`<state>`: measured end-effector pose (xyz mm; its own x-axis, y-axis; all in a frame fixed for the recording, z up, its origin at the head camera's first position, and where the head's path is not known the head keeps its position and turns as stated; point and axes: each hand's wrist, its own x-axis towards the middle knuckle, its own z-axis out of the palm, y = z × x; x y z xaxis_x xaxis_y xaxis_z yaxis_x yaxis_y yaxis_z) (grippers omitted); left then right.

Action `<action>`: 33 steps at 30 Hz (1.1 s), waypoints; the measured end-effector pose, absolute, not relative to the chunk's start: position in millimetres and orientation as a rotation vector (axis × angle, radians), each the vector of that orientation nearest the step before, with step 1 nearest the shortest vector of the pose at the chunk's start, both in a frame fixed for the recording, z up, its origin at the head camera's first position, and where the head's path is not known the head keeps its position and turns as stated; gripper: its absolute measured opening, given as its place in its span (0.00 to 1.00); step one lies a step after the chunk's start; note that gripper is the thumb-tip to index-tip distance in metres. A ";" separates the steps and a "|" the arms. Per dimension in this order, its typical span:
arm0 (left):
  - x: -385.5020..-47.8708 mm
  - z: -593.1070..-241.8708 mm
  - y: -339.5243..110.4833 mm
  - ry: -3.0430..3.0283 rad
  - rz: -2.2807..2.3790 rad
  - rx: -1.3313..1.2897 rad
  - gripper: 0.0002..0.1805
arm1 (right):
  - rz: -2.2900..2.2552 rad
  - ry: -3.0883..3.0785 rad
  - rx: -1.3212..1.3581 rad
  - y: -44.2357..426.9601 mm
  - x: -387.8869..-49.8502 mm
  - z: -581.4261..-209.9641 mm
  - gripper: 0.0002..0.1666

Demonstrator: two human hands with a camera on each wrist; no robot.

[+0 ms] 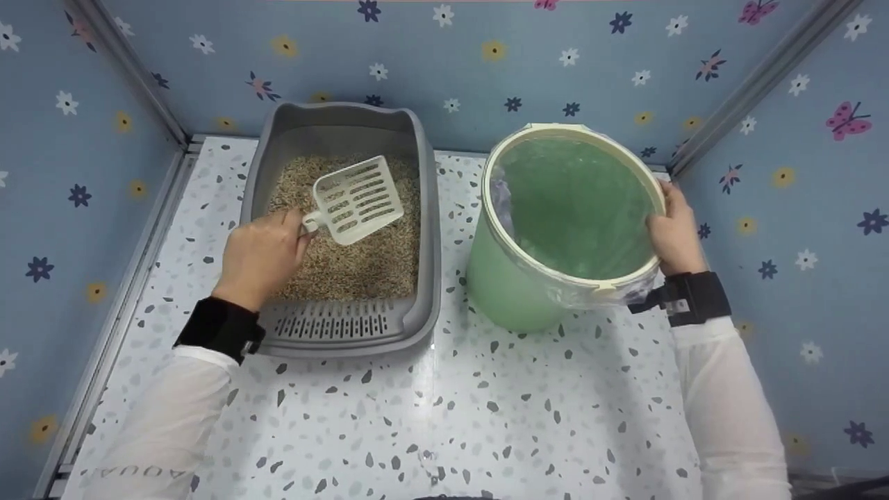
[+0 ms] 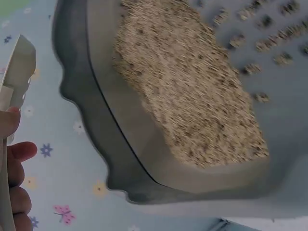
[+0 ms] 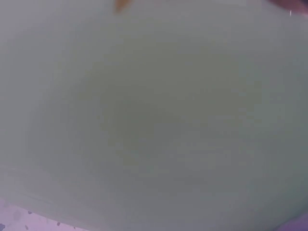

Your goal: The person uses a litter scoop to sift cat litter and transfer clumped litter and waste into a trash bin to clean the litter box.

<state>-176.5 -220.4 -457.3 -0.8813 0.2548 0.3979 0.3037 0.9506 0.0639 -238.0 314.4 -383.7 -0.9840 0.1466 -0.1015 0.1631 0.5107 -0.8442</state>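
My left hand (image 1: 262, 257) grips the handle of a white slotted scoop (image 1: 360, 200), held over the grey litter box (image 1: 429, 278). Tan granular litter (image 1: 354, 274) covers the box's floor; no litter heap shows on the scoop. In the left wrist view, curled fingers (image 2: 18, 192) wrap the handle beside the scoop (image 2: 19, 72). At the right, my right hand (image 1: 677, 232) holds the cream rim of a green bin (image 1: 514, 292), which is tilted and lined with a clear bag (image 1: 503, 201). The bin's wall (image 3: 154, 120) fills the right wrist view, blurred.
A speckled white floor (image 1: 417, 430) lies under the box and bin. Blue flowered panels (image 1: 451, 76) stand behind and at both sides, with grey metal strips along their corners. A slotted step (image 1: 333, 323) forms the front of the litter box.
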 end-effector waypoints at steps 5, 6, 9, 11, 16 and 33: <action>-169.2 -466.9 -251.1 -2.906 -0.062 -0.446 0.15 | -1.530 2.708 0.263 314.8 -238.5 -384.0 0.42; -168.6 -468.3 -255.0 -2.941 -0.050 -0.456 0.14 | -1.531 2.707 0.261 315.0 -238.8 -384.3 0.42; -168.0 -472.2 -263.5 -3.035 -0.026 -0.486 0.15 | -1.541 2.705 0.257 315.9 -239.2 -384.7 0.43; -168.2 -474.1 -267.1 -3.095 -0.015 -0.517 0.14 | -1.551 2.699 0.254 315.8 -239.6 -385.0 0.43; -172.6 -473.6 -270.1 -3.196 0.019 -0.617 0.11 | -1.546 2.691 0.257 315.3 -239.5 -384.6 0.42; -202.4 -476.0 -242.0 -3.127 0.262 -0.835 0.12 | -1.538 2.692 0.266 315.2 -239.2 -383.4 0.42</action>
